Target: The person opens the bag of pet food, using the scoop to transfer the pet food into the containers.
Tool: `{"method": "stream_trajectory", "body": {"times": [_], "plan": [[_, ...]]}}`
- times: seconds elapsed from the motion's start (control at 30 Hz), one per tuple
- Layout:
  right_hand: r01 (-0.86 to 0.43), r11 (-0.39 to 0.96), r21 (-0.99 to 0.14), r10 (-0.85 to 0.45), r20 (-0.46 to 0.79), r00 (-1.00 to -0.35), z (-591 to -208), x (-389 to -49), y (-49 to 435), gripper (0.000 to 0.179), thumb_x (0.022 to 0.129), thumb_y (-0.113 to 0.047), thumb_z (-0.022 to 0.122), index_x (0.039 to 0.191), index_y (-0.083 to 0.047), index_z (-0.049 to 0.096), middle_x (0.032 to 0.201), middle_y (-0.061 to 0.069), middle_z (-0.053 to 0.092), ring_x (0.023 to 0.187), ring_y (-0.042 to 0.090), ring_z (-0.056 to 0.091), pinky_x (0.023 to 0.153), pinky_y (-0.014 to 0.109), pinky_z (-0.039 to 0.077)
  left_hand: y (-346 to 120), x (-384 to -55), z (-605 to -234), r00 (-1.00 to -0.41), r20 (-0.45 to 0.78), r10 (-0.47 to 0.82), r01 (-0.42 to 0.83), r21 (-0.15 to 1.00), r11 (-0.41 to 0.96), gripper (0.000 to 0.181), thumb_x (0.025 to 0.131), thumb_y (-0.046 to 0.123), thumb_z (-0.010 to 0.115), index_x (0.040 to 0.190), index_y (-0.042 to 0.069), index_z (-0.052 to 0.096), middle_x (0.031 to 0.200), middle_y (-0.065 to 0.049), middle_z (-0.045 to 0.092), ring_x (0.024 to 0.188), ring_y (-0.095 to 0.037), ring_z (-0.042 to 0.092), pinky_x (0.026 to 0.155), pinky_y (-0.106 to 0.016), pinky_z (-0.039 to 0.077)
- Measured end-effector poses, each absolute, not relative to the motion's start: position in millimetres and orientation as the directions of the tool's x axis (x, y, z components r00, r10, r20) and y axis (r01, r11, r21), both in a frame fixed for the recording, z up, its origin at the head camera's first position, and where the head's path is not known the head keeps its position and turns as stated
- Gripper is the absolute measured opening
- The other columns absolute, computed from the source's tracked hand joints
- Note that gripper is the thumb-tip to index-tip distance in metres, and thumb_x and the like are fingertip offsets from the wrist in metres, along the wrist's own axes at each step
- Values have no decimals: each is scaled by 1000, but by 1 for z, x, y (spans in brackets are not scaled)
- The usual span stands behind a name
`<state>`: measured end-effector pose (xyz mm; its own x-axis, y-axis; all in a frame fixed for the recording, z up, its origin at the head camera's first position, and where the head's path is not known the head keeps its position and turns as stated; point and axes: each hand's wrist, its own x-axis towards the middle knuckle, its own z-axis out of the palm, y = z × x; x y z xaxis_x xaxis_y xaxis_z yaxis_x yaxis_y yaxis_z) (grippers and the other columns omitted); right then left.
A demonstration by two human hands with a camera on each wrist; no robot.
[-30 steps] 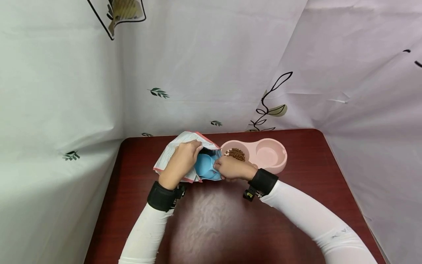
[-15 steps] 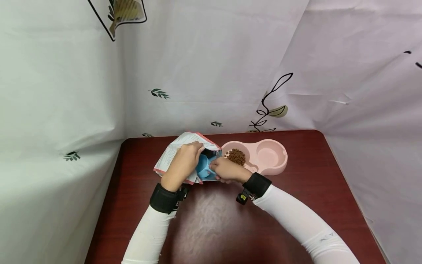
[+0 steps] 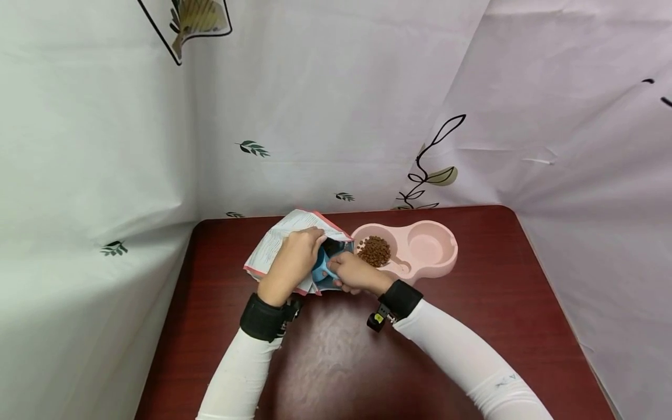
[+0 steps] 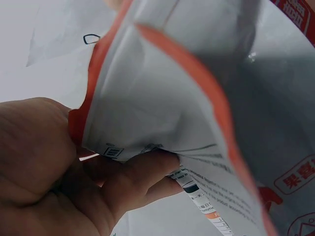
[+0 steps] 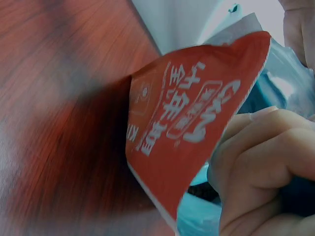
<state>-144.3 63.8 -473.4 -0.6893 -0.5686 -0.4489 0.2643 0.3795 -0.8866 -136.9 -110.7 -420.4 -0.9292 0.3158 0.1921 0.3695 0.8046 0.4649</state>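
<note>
A pet food bag (image 3: 286,228), white with printed text and red edges, lies on the table with its mouth toward the right. My left hand (image 3: 290,259) holds the upper edge of its mouth; in the left wrist view the fingers (image 4: 142,177) curl under the edge and the thumb is hidden. With curled fingers my right hand (image 3: 359,273) grips a light blue scoop (image 3: 319,270), whose cup sits inside the mouth and is partly covered by the bag. The right wrist view shows the bag's red front (image 5: 187,103) beside the right hand (image 5: 266,167).
A pink double bowl (image 3: 403,233) stands right of the bag, near the table's back edge. Its left compartment has brown kibble (image 3: 374,251) in it. The dark red table (image 3: 472,326) meets white patterned cloth (image 3: 325,116) behind and at both sides.
My right hand has moved left with the scoop, which has gone deeper into the bag and shows less. The left hand keeps its hold on the bag's edge.
</note>
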Motion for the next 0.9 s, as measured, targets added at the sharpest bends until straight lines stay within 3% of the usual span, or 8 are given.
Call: {"method": "stream_trajectory", "body": {"times": [0.3, 0.57, 0.9], "plan": [[212, 397, -893, -559, -418, -716, -482, -137, 56, 35, 113, -22, 40, 106, 5, 63, 60, 0, 48, 41, 8, 35, 37, 22, 28, -113, -136, -422, -926, 216, 308, 375, 463, 803, 28, 107, 14, 57, 120, -4, 74, 121, -21, 73, 116, -35, 70, 92, -48, 59], [50, 443, -895, -583, -331, -742, -491, -139, 57, 35, 113, -22, 41, 100, 1, 63, 59, -1, 52, 41, 9, 43, 38, 23, 34, -114, -136, -423, -923, 215, 318, 383, 461, 800, 28, 107, 15, 57, 120, -3, 74, 120, -18, 75, 115, -32, 71, 92, -46, 59], [220, 281, -934, -632, -352, -690, -493, -136, 66, 36, 115, -24, 36, 109, 3, 60, 63, 0, 44, 42, 8, 30, 39, 23, 24, -114, -138, -423, -932, 185, 310, 361, 475, 802, 30, 108, 17, 56, 122, -2, 74, 123, -17, 74, 118, -31, 70, 95, -46, 58]]}}
